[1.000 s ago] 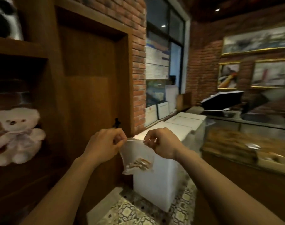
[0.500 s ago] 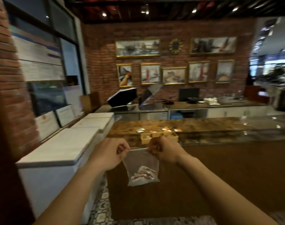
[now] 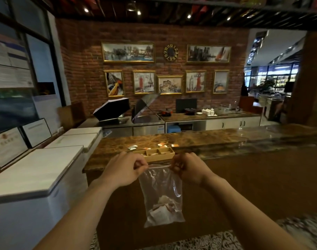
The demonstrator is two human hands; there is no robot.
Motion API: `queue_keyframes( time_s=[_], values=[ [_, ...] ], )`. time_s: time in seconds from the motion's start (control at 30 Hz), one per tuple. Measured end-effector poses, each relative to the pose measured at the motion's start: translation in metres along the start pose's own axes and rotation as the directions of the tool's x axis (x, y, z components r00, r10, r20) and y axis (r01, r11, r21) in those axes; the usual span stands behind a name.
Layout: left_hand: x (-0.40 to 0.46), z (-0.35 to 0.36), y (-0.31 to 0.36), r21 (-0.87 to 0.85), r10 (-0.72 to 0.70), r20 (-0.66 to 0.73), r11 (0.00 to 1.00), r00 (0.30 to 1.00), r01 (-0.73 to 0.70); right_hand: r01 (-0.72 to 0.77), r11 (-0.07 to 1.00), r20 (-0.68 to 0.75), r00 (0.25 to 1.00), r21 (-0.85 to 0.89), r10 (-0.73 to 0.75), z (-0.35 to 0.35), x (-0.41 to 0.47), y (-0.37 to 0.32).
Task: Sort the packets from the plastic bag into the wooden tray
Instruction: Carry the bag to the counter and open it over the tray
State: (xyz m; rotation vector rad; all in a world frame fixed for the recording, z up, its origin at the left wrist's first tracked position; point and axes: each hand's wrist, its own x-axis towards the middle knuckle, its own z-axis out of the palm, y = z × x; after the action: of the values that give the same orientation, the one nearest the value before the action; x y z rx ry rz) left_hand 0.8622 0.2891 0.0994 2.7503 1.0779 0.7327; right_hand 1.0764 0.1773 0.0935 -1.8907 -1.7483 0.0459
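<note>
Left hand (image 3: pixel 124 170): fingers curled, pinching the left end of the bag's top edge.
Right hand (image 3: pixel 187 168): fingers curled, pinching the right end of the same edge.
Plastic bag (image 3: pixel 161 188): clear, hanging in the air between both hands, in front of the counter (mouth state cannot be told).
Packets (image 3: pixel 163 209): bunched at the bag's bottom.
Wooden tray (image 3: pixel 161 156): on the marble counter (image 3: pixel 208 139), just beyond the hands; compartments hold some packets.
Loose packets (image 3: pixel 162 145): on the counter behind the tray.
</note>
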Motion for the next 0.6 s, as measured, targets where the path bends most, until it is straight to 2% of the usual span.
queue_keyframes(
  time_s=[0.37,0.6],
  values=[
    [0.047,0.023,-0.009,-0.034,-0.049,0.012,0.998,0.999,0.049,0.018,0.998,0.013,1.0,0.064,-0.019,0.008,0.05,0.04],
    [0.099,0.051,-0.04,-0.036,-0.068,-0.002,0.997,0.998,0.068,0.019,0.998,0.024,1.0,0.056,-0.02,0.03,0.106,0.067]
  ],
)
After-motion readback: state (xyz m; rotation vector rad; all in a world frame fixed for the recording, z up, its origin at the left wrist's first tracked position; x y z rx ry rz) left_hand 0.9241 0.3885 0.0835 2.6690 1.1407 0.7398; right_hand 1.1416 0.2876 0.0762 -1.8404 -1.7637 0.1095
